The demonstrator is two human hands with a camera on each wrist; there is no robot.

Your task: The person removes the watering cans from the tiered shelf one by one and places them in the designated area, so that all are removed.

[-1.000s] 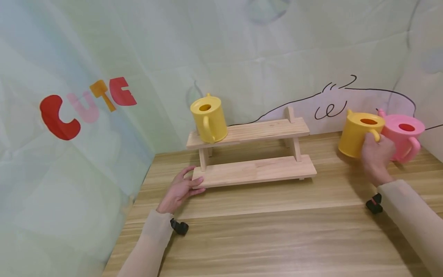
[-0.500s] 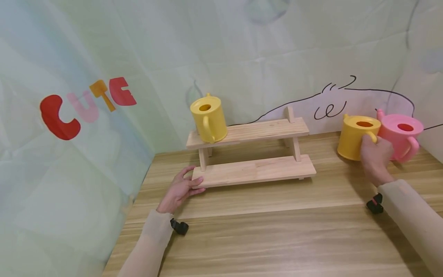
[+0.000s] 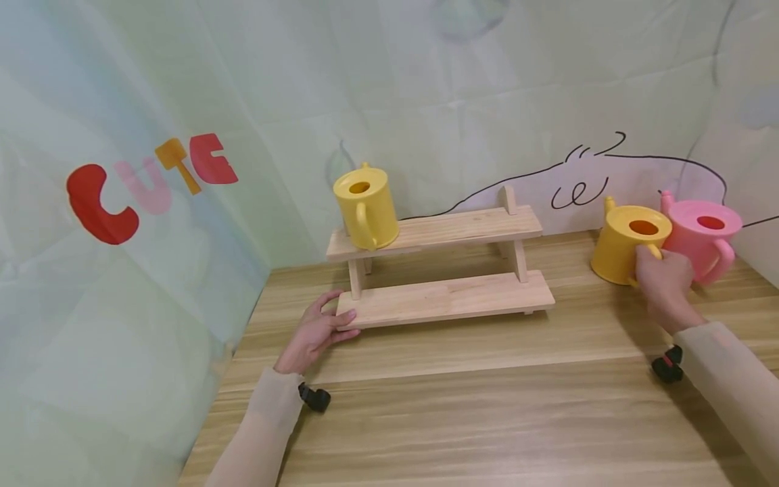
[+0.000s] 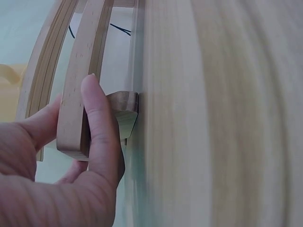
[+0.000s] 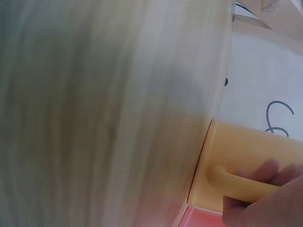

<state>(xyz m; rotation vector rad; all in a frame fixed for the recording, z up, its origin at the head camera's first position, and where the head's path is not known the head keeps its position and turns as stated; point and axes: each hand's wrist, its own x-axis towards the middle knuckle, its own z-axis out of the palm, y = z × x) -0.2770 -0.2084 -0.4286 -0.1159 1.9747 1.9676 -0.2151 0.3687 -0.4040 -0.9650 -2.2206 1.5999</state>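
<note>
At the right of the head view, my right hand (image 3: 666, 281) holds the handle of a yellow watering can (image 3: 615, 253). The right wrist view has fingers curled round that handle (image 5: 244, 186), and the can's base meets the tabletop. Close beside this can stands a pink watering can (image 3: 696, 237). My left hand (image 3: 315, 333) grips the left end of the lower plank of a two-tier wooden shelf (image 3: 450, 299); the left wrist view shows the plank (image 4: 78, 90) between thumb and fingers. Another yellow watering can (image 3: 380, 213) stands upright on the upper tier's left end.
The shelf stands on a wood-grain table (image 3: 462, 406). Behind it hangs a pale printed cloth (image 3: 414, 101), with a side panel (image 3: 122, 325) bearing coloured letters along the left edge.
My right hand has brought the yellow watering can slightly left and nearer to me, and its handle has turned a little. The left hand and the shelf stay where they were.
</note>
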